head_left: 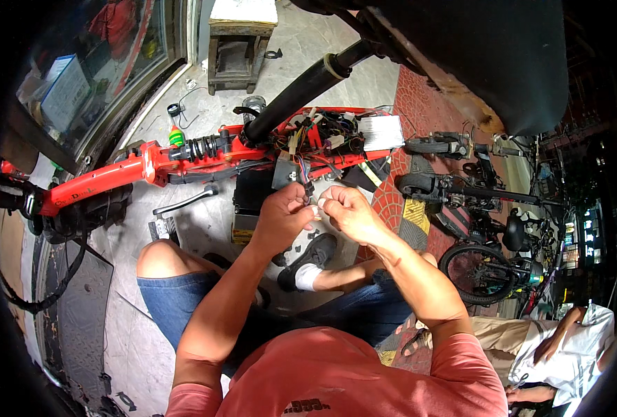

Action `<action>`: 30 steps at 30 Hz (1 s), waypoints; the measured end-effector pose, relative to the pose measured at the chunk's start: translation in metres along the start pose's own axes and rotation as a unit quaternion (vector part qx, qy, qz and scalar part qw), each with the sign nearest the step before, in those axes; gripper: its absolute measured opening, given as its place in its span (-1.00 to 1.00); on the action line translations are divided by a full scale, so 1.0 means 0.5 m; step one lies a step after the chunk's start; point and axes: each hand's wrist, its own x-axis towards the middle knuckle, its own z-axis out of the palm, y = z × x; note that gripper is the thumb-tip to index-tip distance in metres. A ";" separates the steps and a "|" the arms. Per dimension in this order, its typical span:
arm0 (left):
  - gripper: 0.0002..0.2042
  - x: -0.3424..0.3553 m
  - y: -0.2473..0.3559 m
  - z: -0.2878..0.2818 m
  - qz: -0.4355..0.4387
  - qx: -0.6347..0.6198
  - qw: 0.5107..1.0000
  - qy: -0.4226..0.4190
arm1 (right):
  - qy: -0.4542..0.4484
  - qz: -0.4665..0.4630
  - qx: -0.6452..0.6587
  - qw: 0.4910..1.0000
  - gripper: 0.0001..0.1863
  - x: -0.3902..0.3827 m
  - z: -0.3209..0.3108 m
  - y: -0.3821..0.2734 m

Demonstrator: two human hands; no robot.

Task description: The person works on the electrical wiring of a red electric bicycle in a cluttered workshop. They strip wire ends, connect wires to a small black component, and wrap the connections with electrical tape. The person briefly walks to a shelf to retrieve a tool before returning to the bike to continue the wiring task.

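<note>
My left hand [285,217] is closed, its thumb and fingers pinching a dark wire connector [309,188] on a bundle of coloured wires [303,167]. Close beside it, my right hand [350,213] has its fingertips pressed together. What is in that pinch, if anything, is too small to make out. The bundle leads up toward a silver box [285,174] beneath a red electric bike frame [107,176]. Many tangled wires and connectors [322,137] lie exposed in the frame's open middle. A black seat post [296,95] slants up from the frame.
A black seat [489,62] looms at the upper right. Left of my hands are a black box [250,192] and a crank arm [184,200]. A green-capped bottle [176,135] and small wooden stand [235,59] stand farther off. Parked bikes [476,271] and another person [565,351] are to the right.
</note>
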 end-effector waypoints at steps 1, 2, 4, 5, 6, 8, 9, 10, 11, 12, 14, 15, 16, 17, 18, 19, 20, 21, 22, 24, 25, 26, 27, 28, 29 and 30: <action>-0.91 0.001 0.002 0.004 0.002 -0.001 1.000 0.008 | -0.013 0.008 0.049 0.999 -0.82 0.004 -0.003 0.006; -0.91 0.001 0.003 0.006 0.005 -0.003 1.000 0.015 | -0.023 0.031 0.077 0.996 -0.82 0.007 -0.006 0.011; -0.91 0.001 -0.001 0.006 0.013 0.024 0.999 0.016 | -0.042 0.078 0.132 0.987 -0.81 0.011 -0.015 0.019; -0.91 0.000 -0.003 0.005 0.017 0.039 0.999 0.018 | -0.046 0.099 0.144 0.984 -0.80 0.012 -0.015 0.013; -0.90 0.000 -0.004 0.005 0.022 0.049 0.998 0.018 | -0.050 0.120 0.155 0.979 -0.80 0.012 -0.014 0.004; -0.89 0.000 -0.005 0.005 0.033 0.071 0.997 0.018 | -0.065 0.158 0.171 0.970 -0.81 0.013 -0.019 -0.008; -0.89 0.000 -0.005 0.006 0.034 0.069 0.997 0.019 | -0.076 0.176 0.177 0.965 -0.83 0.013 -0.027 -0.011; -0.88 0.001 -0.006 0.007 0.034 0.066 0.997 0.021 | -0.086 0.193 0.182 0.960 -0.84 0.014 -0.033 -0.016; -0.88 0.001 -0.008 0.007 0.034 0.064 0.997 0.021 | -0.078 0.220 0.194 0.953 -0.85 0.016 -0.034 -0.021; -0.88 0.002 -0.008 0.006 0.032 0.076 0.996 0.025 | -0.070 0.246 0.206 0.944 -0.85 0.017 -0.035 -0.028; -0.89 0.005 -0.009 0.004 0.030 0.099 0.994 0.031 | -0.065 0.279 0.219 0.933 -0.85 0.021 -0.037 -0.034; -0.89 0.006 -0.009 0.006 0.025 0.078 0.996 0.030 | -0.067 0.286 0.220 0.930 -0.84 0.022 -0.037 -0.035; -0.90 0.008 -0.008 0.010 0.020 0.057 0.998 0.030 | -0.070 0.293 0.221 0.928 -0.84 0.023 -0.038 -0.036; -0.90 0.008 -0.006 0.012 0.015 0.036 0.999 0.030 | -0.073 0.296 0.224 0.926 -0.83 0.024 -0.039 -0.041; -0.90 0.009 -0.002 0.013 0.016 0.032 0.999 0.029 | -0.075 0.300 0.228 0.923 -0.82 0.024 -0.041 -0.048; -0.91 0.009 0.002 0.014 0.016 0.029 0.999 0.027 | -0.078 0.303 0.231 0.921 -0.82 0.024 -0.042 -0.052; -0.91 0.009 0.004 0.014 0.016 0.025 0.999 0.026 | -0.073 0.303 0.230 0.922 -0.81 0.023 -0.042 -0.053; -0.92 0.009 0.004 0.013 0.014 0.015 1.000 0.022 | -0.067 0.302 0.230 0.923 -0.81 0.023 -0.042 -0.054; -0.92 0.010 0.003 0.012 0.013 0.006 1.000 0.018 | -0.062 0.302 0.229 0.923 -0.81 0.022 -0.041 -0.054; -0.93 0.012 -0.002 0.008 0.006 -0.005 1.000 0.011 | -0.064 0.285 0.237 0.927 -0.80 0.022 -0.044 -0.041; -0.93 0.013 -0.005 0.005 0.001 -0.007 1.000 0.008 | -0.066 0.276 0.241 0.928 -0.80 0.023 -0.044 -0.036; -0.93 0.013 -0.003 0.005 -0.003 -0.009 1.000 0.006 | -0.066 0.260 0.226 0.936 -0.80 0.021 -0.043 -0.039; -0.93 0.013 -0.001 0.004 -0.007 -0.010 1.000 0.001 | -0.066 0.244 0.212 0.944 -0.79 0.018 -0.041 -0.045; -0.93 0.012 0.003 0.004 -0.010 -0.012 1.000 -0.003 | -0.066 0.227 0.198 0.951 -0.79 0.016 -0.040 -0.048; -0.93 0.013 0.009 0.004 -0.012 -0.013 1.000 -0.008 | -0.066 0.198 0.179 0.961 -0.80 0.015 -0.042 -0.044; -0.94 0.013 0.010 0.004 -0.016 -0.014 1.000 -0.011 | -0.065 0.169 0.160 0.970 -0.81 0.012 -0.044 -0.035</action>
